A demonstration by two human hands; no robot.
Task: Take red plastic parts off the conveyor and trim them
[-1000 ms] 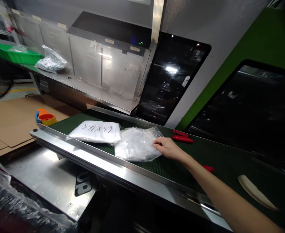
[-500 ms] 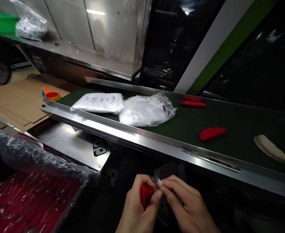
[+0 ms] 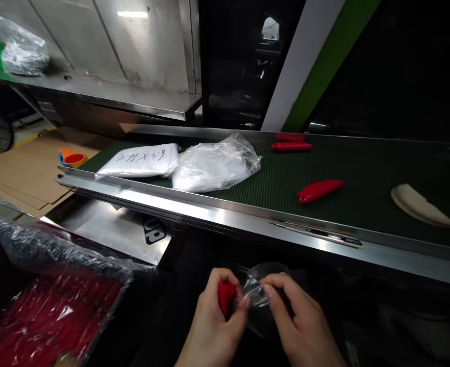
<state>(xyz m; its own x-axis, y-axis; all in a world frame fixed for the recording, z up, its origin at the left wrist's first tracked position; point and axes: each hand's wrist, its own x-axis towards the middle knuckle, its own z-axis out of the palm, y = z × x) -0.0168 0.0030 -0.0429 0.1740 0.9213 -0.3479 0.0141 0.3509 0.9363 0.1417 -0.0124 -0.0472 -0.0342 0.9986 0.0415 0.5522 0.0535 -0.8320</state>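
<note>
Low in the view, below the belt's steel rail, my left hand (image 3: 215, 326) is closed round a small red piece (image 3: 225, 296). My right hand (image 3: 301, 326) pinches the edge of a small clear plastic bag (image 3: 256, 289) right beside the red piece; both hands touch the bag. On the green conveyor belt (image 3: 347, 168) lie a red piece (image 3: 319, 190), two more red pieces (image 3: 291, 146) at the back, and a cream-coloured piece (image 3: 420, 205) to the right.
Two packs of clear bags lie on the belt's left end: a flat white one with handwriting (image 3: 139, 160) and a crumpled one (image 3: 215, 164). A bag-lined bin of red pieces (image 3: 49, 316) stands at lower left. Cardboard sheets (image 3: 22, 171) and orange cups (image 3: 72, 158) are at left.
One second ago my right hand reached into the crumpled pack on the belt. It has come back down, and both hands now work the small bag and red piece together.
</note>
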